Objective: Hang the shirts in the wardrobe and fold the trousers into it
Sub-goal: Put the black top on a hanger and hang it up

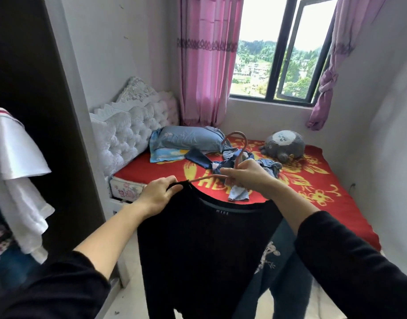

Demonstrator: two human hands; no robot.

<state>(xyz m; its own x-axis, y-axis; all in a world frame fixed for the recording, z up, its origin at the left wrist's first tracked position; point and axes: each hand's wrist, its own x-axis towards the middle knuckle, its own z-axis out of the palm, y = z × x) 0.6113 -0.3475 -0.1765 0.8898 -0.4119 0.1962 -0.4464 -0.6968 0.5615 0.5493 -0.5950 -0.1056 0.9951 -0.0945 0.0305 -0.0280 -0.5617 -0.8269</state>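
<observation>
Above the bed (324, 180), left hand (160, 194) is pinching the black shirt (209, 249) collar and right hand (246, 176) is gripping the hanger (245, 145). An unseated shoulder could slide off.

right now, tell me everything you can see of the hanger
The hanger is thin and pinkish-brown, plastic or coated wire by its look, its curved hook uppermost. The right hand grips it below the hook, holding it in the air before the bed. One arm shows, slanting into the collar of the black shirt, which the left hand pinches there. The other arm is hidden.
</observation>
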